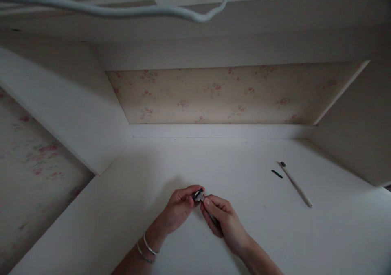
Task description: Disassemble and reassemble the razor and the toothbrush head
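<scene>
Two hands are meeting low over the white desk point(146, 165): my left hand point(179, 208) & right hand point(224, 222) are both pinching a small black-and-silver piece point(199, 195) w/ curled fingertips. A pale stick point(295, 184) & dark sliver point(277, 173) are lying well apart, right side.

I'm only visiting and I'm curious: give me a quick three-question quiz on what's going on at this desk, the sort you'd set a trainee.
1. True or false: the pale stick lies between the two hands.
2. The left hand and right hand meet at the white desk. The small dark object is: A) lying loose on the desk, B) pinched by fingers of both hands, C) held by one hand alone.
3. Fill in: the bracelets sit on the ___ wrist.

Key: 1 false, the pale stick lies apart, to the right of both hands; 2 B; 3 left.
</scene>
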### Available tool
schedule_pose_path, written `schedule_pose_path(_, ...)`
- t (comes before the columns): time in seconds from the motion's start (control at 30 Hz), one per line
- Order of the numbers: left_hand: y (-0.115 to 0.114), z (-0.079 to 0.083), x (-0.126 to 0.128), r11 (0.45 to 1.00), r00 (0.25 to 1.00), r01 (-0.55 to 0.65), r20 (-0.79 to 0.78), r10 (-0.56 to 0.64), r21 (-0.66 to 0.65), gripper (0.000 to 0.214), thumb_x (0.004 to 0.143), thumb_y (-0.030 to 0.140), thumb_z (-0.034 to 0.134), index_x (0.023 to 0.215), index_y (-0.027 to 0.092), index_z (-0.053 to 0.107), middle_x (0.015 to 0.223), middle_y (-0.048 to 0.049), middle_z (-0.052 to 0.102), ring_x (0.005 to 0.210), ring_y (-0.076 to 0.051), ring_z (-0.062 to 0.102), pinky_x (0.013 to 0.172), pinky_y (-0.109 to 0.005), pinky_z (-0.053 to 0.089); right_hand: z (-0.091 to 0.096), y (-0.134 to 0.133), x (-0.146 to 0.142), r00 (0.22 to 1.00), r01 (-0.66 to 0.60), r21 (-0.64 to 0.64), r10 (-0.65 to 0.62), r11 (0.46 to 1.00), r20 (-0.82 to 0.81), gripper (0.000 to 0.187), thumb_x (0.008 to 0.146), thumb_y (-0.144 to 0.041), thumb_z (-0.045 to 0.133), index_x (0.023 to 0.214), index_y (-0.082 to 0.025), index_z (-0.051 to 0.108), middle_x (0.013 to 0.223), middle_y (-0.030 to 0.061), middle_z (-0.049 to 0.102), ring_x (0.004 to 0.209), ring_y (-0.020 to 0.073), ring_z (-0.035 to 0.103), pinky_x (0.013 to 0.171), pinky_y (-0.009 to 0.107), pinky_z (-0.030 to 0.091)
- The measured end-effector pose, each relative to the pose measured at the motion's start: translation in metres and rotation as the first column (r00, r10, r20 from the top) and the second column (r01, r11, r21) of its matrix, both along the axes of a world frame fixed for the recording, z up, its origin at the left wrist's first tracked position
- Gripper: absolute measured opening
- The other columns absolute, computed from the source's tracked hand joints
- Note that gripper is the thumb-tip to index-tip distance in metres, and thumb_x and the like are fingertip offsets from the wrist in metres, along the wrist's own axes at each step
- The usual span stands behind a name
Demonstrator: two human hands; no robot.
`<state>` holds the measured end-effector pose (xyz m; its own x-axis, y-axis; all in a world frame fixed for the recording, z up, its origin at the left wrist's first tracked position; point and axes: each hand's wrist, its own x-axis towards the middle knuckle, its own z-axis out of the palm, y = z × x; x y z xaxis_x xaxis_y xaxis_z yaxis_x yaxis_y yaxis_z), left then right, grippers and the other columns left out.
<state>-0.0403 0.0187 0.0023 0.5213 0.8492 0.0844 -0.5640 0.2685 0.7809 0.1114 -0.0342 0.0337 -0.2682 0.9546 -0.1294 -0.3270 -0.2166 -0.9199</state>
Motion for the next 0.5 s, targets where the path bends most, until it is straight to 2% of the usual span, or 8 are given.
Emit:
schedule_pose_path(0.2, -0.0003, 0.0025, 0.0023, 0.999, 1.000, 0.009, 0.023, -0.008, -0.038, 0.035, 0.070, 0.031, 0.076, 0.101, 0.015, 0.071, 0.100, -0.0086, 0.071, 0.090, -0.016, 0.061, 0.085, -0.028, 0.043, -0.0036, 0.0003, -0.0019, 1.000, 0.026, 0.002, -0.026, 1.000, -0.011, 0.036, 0.088, -0.046, 0.052, 0.069, -0.016, 0.053, 0.045, -0.0087, 0.035, 0.033, 0.0028, 0.021, 0.032, 0.018, 0.010)
schedule_pose_path(0.5, 0.0004, -0.0023, 0.0034, 0.997, 1.000, 0.014, 0.027, -0.012, -0.082, 0.032, 0.071, 0.030, 0.075, 0.100, 0.017, 0.072, 0.105, -0.0090, 0.069, 0.093, -0.017, 0.060, 0.087, -0.030, 0.042, -0.0050, 0.0032, -0.0024, 0.998, 0.038, 0.023, -0.037, 0.999, -0.051, 0.037, 0.088, -0.047, 0.052, 0.071, -0.014, 0.055, 0.047, -0.0081, 0.039, 0.031, 0.0018, 0.021, 0.031, 0.019, 0.010)
